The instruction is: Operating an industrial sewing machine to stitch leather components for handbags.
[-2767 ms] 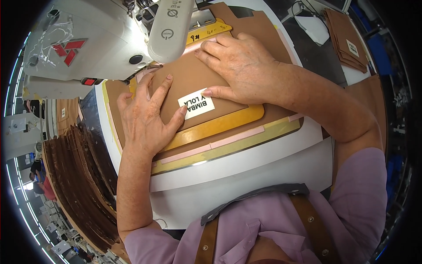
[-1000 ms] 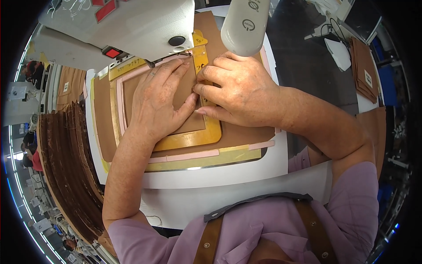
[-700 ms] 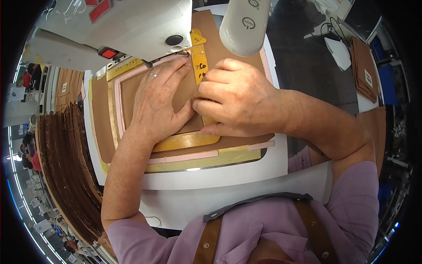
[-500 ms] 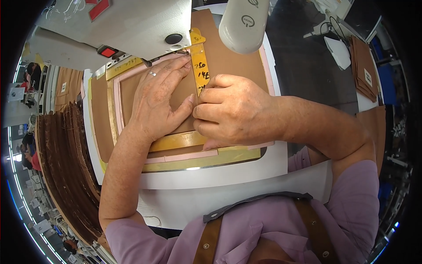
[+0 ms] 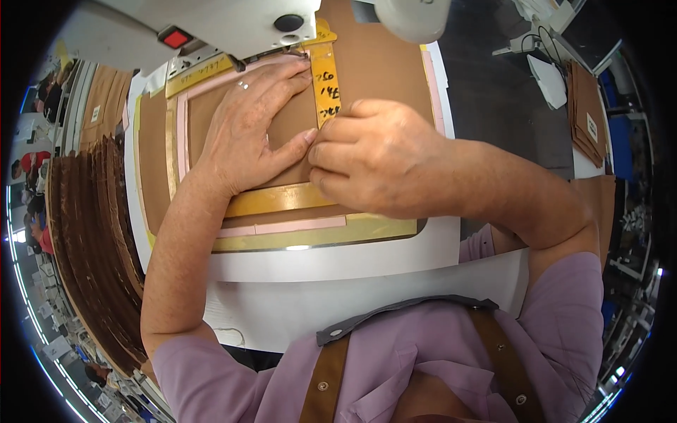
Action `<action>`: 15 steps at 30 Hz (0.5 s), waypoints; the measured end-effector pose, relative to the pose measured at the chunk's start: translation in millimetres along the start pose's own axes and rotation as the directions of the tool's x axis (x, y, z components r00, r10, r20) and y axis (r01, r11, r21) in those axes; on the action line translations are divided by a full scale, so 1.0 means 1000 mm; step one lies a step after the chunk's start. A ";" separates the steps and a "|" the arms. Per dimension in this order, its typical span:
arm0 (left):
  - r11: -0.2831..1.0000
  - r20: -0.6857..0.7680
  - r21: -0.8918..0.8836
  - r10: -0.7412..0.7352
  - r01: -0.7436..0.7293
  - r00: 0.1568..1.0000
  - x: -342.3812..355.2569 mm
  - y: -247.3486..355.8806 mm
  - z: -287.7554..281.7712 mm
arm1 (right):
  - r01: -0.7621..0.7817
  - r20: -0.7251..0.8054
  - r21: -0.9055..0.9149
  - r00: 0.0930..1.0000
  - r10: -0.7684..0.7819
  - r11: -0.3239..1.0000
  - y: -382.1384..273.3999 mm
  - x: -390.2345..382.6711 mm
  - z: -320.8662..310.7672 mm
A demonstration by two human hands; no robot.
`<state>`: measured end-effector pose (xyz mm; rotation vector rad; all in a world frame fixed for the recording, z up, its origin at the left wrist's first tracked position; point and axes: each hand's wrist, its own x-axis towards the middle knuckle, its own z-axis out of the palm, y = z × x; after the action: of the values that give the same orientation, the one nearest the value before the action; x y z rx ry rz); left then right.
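Directly under the left hand (image 5: pixel 250 134) lies the brown panel (image 5: pixel 293 116), inside a yellow frame (image 5: pixel 271 202). The work in hand looks partway along: the panel is laid out flat in the frame, with its upper edge near the foot of the sewing machine (image 5: pixel 218 21). Whether any seam is sewn, and how much is left, I cannot tell.

The left hand's grip is wide and palm-down, fingers spread across the panel, holding nothing between them. Close by, thumb tip almost meeting it, the right hand (image 5: pixel 384 158) curls over the frame's right bar; its fingertips are tucked out of sight, so I cannot tell whether that grip pinches anything.

Below both grips, pink strips (image 5: pixel 300 224) border the work, with a white sheet (image 5: pixel 317 266) beyond. Farther off, dark brown sheets (image 5: pixel 92 240) stand stacked to the left, and folded brown pieces (image 5: pixel 584 116) lie well to the right.
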<state>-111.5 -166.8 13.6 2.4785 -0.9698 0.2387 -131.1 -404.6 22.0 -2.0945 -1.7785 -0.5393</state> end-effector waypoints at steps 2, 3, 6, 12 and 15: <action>0.995 -0.026 0.059 0.084 -0.082 0.996 -0.001 -0.005 -0.001 | -0.016 0.026 0.022 1.000 0.015 1.000 0.009 0.001 -0.005; 0.995 -0.010 0.074 0.065 -0.064 0.998 -0.002 -0.004 0.000 | -0.092 0.026 0.138 0.996 0.089 0.986 0.015 0.001 -0.008; 0.995 -0.021 0.093 0.029 -0.027 0.999 -0.007 -0.003 0.001 | -0.174 0.026 0.266 0.984 0.174 0.948 0.020 0.004 -0.004; 0.988 -0.006 0.153 0.012 -0.011 1.000 -0.010 -0.003 0.002 | -0.096 0.043 0.260 0.995 0.087 0.961 0.013 0.008 0.004; 0.984 -0.016 0.177 0.008 -0.005 1.000 -0.010 -0.003 0.003 | -0.051 0.045 0.209 0.998 0.042 0.977 0.014 0.008 0.003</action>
<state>-117.0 -160.8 6.5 2.6288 -0.9886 0.3611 -115.9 -398.4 22.9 -2.0085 -1.7210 -0.2838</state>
